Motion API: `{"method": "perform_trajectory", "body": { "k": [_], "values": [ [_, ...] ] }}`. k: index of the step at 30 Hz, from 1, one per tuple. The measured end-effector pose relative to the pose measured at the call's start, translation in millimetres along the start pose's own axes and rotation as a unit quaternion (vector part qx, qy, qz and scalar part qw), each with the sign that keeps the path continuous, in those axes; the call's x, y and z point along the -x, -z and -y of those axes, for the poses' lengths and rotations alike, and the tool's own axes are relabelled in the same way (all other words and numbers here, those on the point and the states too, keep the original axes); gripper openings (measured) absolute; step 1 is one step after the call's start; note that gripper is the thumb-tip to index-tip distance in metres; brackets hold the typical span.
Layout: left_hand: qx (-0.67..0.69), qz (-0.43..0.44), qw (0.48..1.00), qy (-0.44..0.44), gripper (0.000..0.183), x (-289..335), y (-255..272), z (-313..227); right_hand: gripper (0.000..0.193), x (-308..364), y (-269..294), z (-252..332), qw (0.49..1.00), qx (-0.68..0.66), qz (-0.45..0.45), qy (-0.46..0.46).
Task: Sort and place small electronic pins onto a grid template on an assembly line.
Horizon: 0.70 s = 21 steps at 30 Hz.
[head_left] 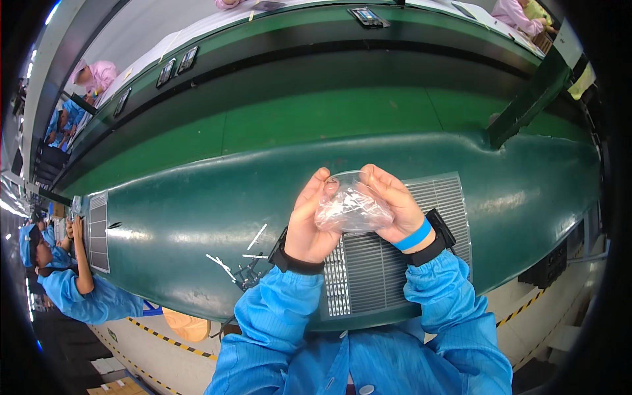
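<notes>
A clear, crinkled plastic bag [354,209] is stretched between my hands above the green table. My left hand [308,227] grips its left side, thumb and fingers closed at the upper edge. On the other side my right hand [400,209] pinches the bag's upper right corner. Whether anything lies inside the bag, I cannot make out. Below my hands lies a sheet of narrow grey strips [442,201], partly covered by my arms; its left part carries whitish strips [337,283].
Thin white strips [255,237] and a small pile of dark pieces [249,272] lie left of my left wrist. A co-worker in blue [85,289] sits at the table's left end beside another sheet [99,230]. Beyond, a conveyor line [316,62] carries several devices; a green post [526,105] stands right.
</notes>
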State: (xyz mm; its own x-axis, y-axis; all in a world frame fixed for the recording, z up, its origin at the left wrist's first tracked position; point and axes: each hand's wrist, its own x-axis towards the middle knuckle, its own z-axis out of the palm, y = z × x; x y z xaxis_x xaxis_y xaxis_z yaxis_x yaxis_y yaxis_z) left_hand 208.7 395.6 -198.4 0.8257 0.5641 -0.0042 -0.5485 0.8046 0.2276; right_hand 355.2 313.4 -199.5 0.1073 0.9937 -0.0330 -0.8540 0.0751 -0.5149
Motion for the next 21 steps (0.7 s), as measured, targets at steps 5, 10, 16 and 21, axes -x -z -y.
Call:
{"method": "perform_trajectory", "body": {
  "k": [5, 10, 16, 21],
  "values": [
    [-0.111, -0.079, 0.991, -0.012, 0.024, 0.8, 3.2, 0.0, 0.014, -1.6, 2.6, -0.2, 0.998, -0.042, 0.005, 0.039],
    [-0.131, -0.072, 0.989, 0.011, 0.028, 0.2, -4.0, -1.6, 0.010, -0.7, 15.6, 2.5, 0.996, -0.043, -0.031, 0.076],
    [-0.070, -0.046, 0.996, 0.023, 0.036, 2.2, 3.2, -0.9, 0.011, 0.8, 15.3, 3.6, 0.998, -0.022, -0.012, 0.051],
    [-0.039, 0.021, 0.999, 0.022, 0.038, 2.6, -5.6, 1.1, 0.012, 0.0, 8.9, -1.0, 0.999, -0.014, -0.024, 0.028]
  ]
}}
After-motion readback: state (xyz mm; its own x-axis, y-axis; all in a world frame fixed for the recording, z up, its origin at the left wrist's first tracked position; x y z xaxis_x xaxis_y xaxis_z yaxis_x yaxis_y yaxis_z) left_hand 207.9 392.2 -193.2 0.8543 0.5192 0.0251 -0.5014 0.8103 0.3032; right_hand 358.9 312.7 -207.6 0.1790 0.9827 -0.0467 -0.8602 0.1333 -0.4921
